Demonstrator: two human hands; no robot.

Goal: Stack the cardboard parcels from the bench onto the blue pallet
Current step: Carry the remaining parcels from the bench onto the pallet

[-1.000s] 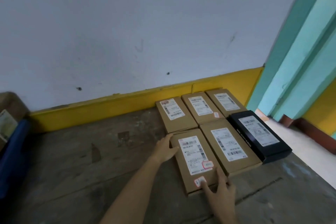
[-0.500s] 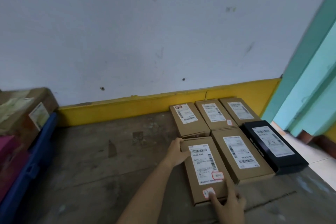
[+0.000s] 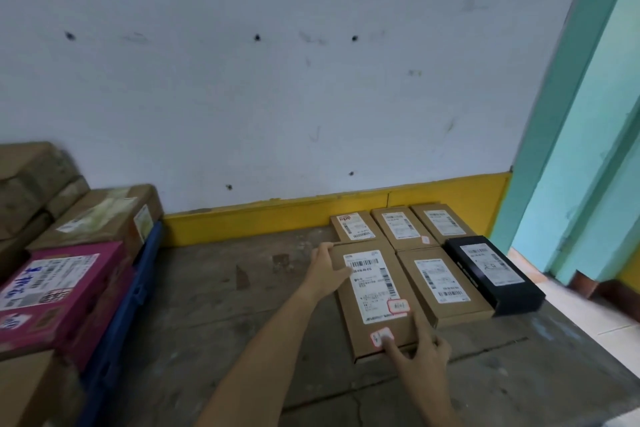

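Observation:
Several flat cardboard parcels with white labels lie on the worn bench (image 3: 214, 305) at the right. The nearest one, a cardboard parcel (image 3: 372, 298), is gripped at both ends. My left hand (image 3: 325, 270) holds its far left corner, and my right hand (image 3: 420, 350) clamps its near edge, thumb on a red-bordered sticker. Its near end looks slightly raised off the bench. Another parcel (image 3: 441, 284) lies just right of it, and three more (image 3: 398, 227) sit behind against the wall. The blue pallet (image 3: 121, 305) stands at the left, loaded with boxes.
A black box (image 3: 495, 274) lies at the bench's right end. On the pallet sit a pink box (image 3: 59, 288) and brown cartons (image 3: 104, 218). A yellow skirting (image 3: 277, 218) and white wall run behind. A teal door frame (image 3: 571, 149) stands at right.
The view has swung left and up, bringing the loaded pallet into sight. Both hands have stayed on the same parcel, and its near end now looks slightly lifted.

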